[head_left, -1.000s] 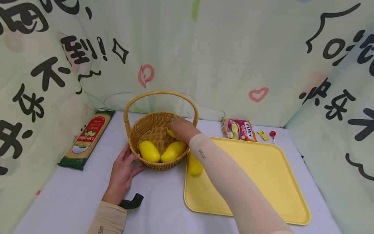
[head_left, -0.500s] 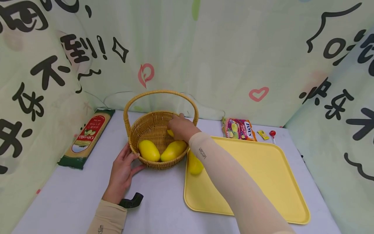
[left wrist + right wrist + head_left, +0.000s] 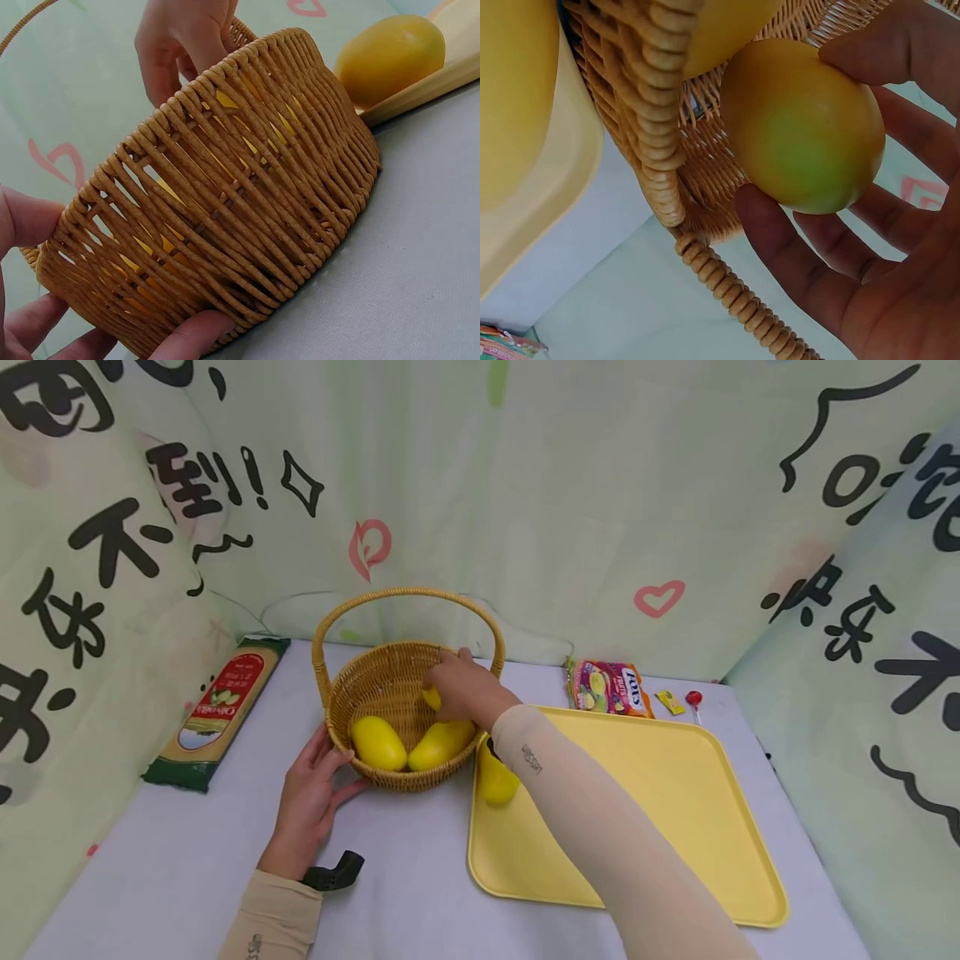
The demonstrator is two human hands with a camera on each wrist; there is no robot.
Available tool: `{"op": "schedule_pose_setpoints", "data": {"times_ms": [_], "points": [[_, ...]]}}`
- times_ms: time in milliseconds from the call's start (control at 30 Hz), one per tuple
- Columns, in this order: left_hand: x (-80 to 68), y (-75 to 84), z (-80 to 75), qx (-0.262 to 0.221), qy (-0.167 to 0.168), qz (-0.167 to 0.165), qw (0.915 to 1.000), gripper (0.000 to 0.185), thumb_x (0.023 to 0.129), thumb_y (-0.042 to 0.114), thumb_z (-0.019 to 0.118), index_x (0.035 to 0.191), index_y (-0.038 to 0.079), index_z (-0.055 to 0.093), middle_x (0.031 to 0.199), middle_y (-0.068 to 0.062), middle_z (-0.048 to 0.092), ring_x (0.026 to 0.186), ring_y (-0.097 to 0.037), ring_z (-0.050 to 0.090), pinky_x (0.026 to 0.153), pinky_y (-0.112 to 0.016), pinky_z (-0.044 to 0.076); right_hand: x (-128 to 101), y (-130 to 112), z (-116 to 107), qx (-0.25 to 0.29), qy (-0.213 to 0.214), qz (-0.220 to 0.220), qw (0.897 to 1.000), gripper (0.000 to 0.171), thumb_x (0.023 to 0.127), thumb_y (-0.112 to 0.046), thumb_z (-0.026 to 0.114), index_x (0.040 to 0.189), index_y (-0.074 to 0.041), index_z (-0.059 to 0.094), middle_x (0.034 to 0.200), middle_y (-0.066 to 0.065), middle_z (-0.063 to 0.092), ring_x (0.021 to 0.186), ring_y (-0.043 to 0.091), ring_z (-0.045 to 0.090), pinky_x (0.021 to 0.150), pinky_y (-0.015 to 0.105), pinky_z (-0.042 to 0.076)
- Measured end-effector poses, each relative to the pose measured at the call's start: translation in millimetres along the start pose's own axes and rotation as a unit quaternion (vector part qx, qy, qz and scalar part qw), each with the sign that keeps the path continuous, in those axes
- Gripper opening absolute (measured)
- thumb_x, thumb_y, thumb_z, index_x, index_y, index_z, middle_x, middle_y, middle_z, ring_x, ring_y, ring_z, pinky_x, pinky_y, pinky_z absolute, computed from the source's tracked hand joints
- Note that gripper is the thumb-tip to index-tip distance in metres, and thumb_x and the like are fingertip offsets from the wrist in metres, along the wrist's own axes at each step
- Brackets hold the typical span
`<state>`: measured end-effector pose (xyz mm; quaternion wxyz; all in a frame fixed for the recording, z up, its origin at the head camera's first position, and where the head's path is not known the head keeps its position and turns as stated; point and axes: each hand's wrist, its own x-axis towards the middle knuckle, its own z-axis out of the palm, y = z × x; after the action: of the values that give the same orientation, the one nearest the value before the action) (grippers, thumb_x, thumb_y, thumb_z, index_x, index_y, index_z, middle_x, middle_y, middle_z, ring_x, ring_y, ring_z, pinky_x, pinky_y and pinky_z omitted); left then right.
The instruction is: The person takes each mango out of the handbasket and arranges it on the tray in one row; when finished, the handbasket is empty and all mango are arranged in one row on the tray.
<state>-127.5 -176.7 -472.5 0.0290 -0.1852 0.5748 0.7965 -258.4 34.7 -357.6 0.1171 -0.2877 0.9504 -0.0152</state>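
A wicker basket (image 3: 375, 683) with a tall arched handle stands left of the tray. My left hand (image 3: 306, 802) grips its near left side, thumb at the rim and fingers spread along the weave in the left wrist view. My right hand (image 3: 468, 692) reaches over the right rim. Its thumb and fingers hold a yellow mango (image 3: 802, 127) with a greenish patch, mostly covered by the hand in the head view. Lower in the basket lie a left mango (image 3: 378, 743) and a right mango (image 3: 441, 746), side by side. Another mango (image 3: 497, 781) rests on the tray's left edge.
The yellow tray (image 3: 645, 810) lies under my right forearm. Behind it are a Fox's candy bag (image 3: 609, 687), a small yellow packet (image 3: 670, 702) and a red lollipop (image 3: 693, 697). A green-and-tan Olivoila package (image 3: 221, 710) lies at the left. Printed curtains surround the table.
The right hand has shifted slightly within the basket, and a little more of its mango shows. The left hand keeps its grip on the basket. The head view has drifted slightly.
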Motion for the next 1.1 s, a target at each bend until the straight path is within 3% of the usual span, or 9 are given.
{"op": "schedule_pose_setpoints", "data": {"times_ms": [367,633,867,1100], "points": [[0.2,-0.8,0.2,-0.001,0.000,-0.001,1.0000,0.073,0.107,0.015,0.054,0.168,0.041,0.024,0.177,0.011,0.020,0.154,-0.021,0.039,0.106,-0.052,0.057,-19.7,-0.1,-4.0,0.004,0.019,0.009,1.000,0.049,0.090,-0.024,0.082,0.137,-0.024,0.072,0.154,0.012,0.051,0.127,0.038,0.044,0.082,0.038,0.059],[-0.1,-0.7,0.0,0.010,0.000,0.001,1.0000,0.073,0.107,0.017,0.054,0.168,0.042,0.023,0.177,0.011,0.019,0.154,-0.023,0.038,0.105,-0.053,0.056,-42.8,2.4,-4.0,0.065,0.064,0.005,0.996,0.052,0.090,-0.023,0.083,0.140,-0.023,0.070,0.147,0.012,0.055,0.127,0.036,0.046,0.094,0.043,0.058],[-0.8,0.1,-0.5,0.006,-0.002,-0.005,1.0000,0.073,0.107,0.019,0.055,0.167,0.045,0.023,0.177,0.013,0.018,0.155,-0.022,0.036,0.107,-0.053,0.056,-62.5,9.3,0.1,0.107,0.102,-0.016,0.989,0.047,0.092,-0.019,0.078,0.139,-0.020,0.071,0.143,0.013,0.057,0.126,0.035,0.046,0.094,0.042,0.058],[-3.4,0.8,0.0,0.008,0.001,-0.009,0.9999,0.072,0.108,0.019,0.055,0.167,0.045,0.023,0.177,0.013,0.018,0.155,-0.023,0.036,0.107,-0.053,0.055,-86.1,17.2,11.1,0.165,0.147,-0.046,0.974,0.051,0.087,-0.015,0.075,0.137,-0.019,0.072,0.141,0.015,0.058,0.128,0.036,0.047,0.101,0.046,0.053]]}}
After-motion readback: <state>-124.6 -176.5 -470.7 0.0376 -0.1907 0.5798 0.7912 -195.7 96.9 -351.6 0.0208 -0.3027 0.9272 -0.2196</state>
